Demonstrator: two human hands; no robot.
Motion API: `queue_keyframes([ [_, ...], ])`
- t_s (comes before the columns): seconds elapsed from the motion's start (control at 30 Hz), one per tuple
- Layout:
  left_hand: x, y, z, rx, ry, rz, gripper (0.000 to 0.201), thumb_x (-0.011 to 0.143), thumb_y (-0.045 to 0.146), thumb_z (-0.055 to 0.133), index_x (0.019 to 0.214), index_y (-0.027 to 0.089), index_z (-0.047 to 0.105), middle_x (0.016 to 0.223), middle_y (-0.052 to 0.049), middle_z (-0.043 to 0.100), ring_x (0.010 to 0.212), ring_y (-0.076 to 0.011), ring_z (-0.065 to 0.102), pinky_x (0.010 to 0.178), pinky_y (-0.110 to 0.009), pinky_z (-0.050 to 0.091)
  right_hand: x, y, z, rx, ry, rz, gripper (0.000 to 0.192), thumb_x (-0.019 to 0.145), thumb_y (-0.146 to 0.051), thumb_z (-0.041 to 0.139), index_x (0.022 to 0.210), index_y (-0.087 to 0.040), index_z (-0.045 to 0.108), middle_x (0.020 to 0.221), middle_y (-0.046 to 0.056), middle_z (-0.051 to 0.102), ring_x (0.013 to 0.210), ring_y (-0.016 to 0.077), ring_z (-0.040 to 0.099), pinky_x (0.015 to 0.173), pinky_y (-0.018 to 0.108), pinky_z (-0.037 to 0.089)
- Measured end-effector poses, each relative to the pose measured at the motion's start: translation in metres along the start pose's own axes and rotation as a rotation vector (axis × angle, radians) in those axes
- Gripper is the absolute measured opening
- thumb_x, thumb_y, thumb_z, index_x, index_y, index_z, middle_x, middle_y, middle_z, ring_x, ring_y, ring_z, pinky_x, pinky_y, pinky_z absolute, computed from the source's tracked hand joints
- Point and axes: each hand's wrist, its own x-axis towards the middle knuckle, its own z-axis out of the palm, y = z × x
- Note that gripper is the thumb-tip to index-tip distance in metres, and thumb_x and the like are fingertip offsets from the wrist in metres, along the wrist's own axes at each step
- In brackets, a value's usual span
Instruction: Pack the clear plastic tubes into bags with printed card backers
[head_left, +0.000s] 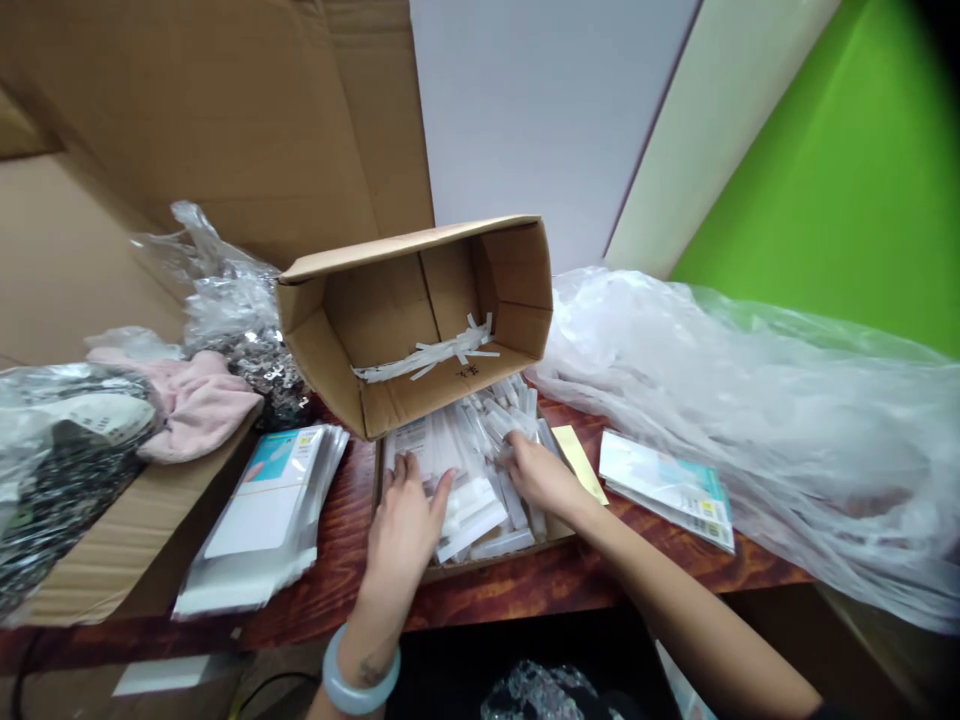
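My left hand (405, 525) lies flat, fingers spread, on a heap of small clear plastic packets (469, 470) spread over a cardboard flap (551, 538) on the wooden table. My right hand (536, 475) rests on the same heap a little to the right, its fingertips curled among the packets; whether it grips one I cannot tell. Just behind both hands an open cardboard box (420, 315) lies on its side, with several white strips (427, 358) inside.
A stack of flat bagged cards (262, 510) lies left of the hands, another packet (667, 485) and a yellow strip (579, 462) to the right. Big crumpled clear plastic (757, 420) covers the right side. Pink cloth (191, 400), bags and cartons crowd the left.
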Motion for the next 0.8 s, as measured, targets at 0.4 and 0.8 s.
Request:
queue_keyframes([
  [0.4, -0.027, 0.029, -0.018, 0.119, -0.072, 0.003, 0.035, 0.097, 0.033, 0.041, 0.096, 0.021, 0.074, 0.081, -0.015, 0.073, 0.078, -0.0334, 0.071, 0.069, -0.037, 0.049, -0.041, 0.007, -0.032, -0.081, -0.111, 0.07, 0.027, 0.097, -0.036, 0.041, 0.106, -0.013, 0.052, 0.11, 0.017, 0.063, 0.105, 0.0272, 0.062, 0.088, 0.036, 0.045],
  [0.8, 0.02, -0.002, -0.002, -0.368, 0.002, -0.132, 0.069, 0.07, 0.035, 0.079, 0.126, 0.005, 0.052, 0.129, -0.029, 0.054, 0.127, -0.0474, 0.045, 0.106, -0.056, 0.034, -0.042, 0.03, -0.053, -0.241, -0.36, -0.069, 0.049, 0.082, -0.023, 0.057, 0.13, -0.011, 0.058, 0.096, 0.019, 0.069, 0.087, 0.033, 0.067, 0.072, 0.038, 0.048],
])
